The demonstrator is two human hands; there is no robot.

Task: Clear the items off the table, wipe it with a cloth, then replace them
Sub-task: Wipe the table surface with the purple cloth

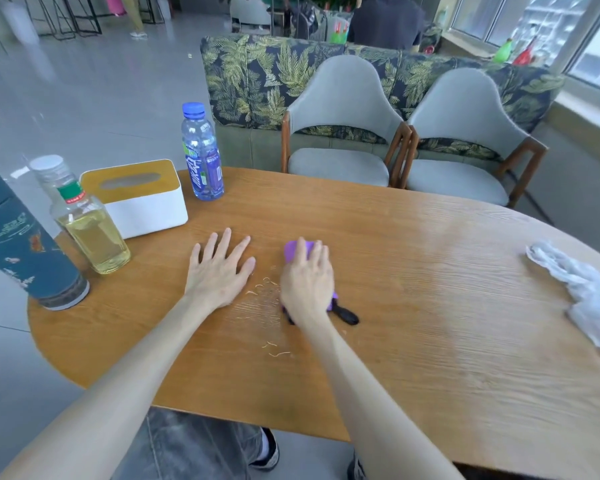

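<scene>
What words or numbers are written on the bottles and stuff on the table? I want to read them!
None can be read.
Blue-capped bottle: white lettering on the purple and green label, too blurred.
Bottle of yellow liquid: small print on the red and green neck band, too small.
Dark flask: pale drawings only, no clear words.
Tissue box: no text visible.

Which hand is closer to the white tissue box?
Left. The left hand lies flat on the table just in front of the tissue box; the right hand, on the purple cloth, is farther right.
</scene>
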